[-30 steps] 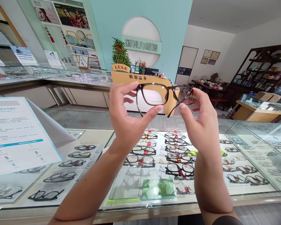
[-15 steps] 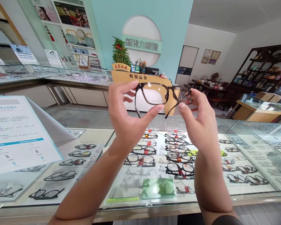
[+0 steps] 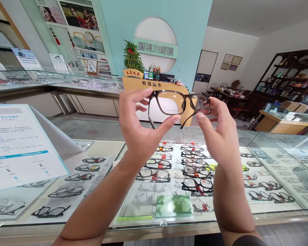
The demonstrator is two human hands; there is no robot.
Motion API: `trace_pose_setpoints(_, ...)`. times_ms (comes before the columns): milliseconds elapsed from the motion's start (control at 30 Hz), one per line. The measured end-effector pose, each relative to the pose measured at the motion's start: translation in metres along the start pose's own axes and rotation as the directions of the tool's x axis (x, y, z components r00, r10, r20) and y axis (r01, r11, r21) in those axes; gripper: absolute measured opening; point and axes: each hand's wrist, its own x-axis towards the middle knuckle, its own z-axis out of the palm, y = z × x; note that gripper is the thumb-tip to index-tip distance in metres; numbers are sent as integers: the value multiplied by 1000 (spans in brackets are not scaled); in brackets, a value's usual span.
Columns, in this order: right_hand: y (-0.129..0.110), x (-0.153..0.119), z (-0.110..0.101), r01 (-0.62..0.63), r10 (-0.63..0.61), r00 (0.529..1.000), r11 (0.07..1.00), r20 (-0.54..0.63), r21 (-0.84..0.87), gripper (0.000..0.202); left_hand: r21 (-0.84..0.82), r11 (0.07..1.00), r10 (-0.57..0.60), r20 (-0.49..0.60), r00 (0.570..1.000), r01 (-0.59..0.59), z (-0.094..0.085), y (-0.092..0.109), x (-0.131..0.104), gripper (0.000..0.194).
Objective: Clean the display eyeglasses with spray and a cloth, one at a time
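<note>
Head view: left hand (image 3: pixel 137 121) and right hand (image 3: pixel 219 128) are clamping fingers on opposite ends of dark-rimmed eyeglasses (image 3: pixel 184 99), held above glass display case (image 3: pixel 174 224); long axis is running left-right between them, neither hand nearer.

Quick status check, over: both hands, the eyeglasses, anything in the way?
Left hand and right hand gripping opposite ends of eyeglasses. Eyeglasses raised above display case. No obstruction seen; folded card off left, apart from hands.
</note>
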Motion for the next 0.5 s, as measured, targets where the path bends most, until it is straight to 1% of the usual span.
trace_pose_setpoints(133, -3, 0, 0, -15, 15, 1000, 1000, -8, -10, 47, 27, 999, 19, 11, 1000, -20, 0, -1, 0, 79)
trace_pose_setpoints(333, -3, 0, 0, -17, 17, 1000, 1000, -4, -1, 47, -12, 1000, -1, 15, 1000, 2, 0, -2, -1, 79)
trace_pose_setpoints(500, -3, 0, 0, -13, 13, 1000, 1000, -7, -1, 47, -11, 1000, -7, 11, 1000, 7, 1, -2, 0, 80)
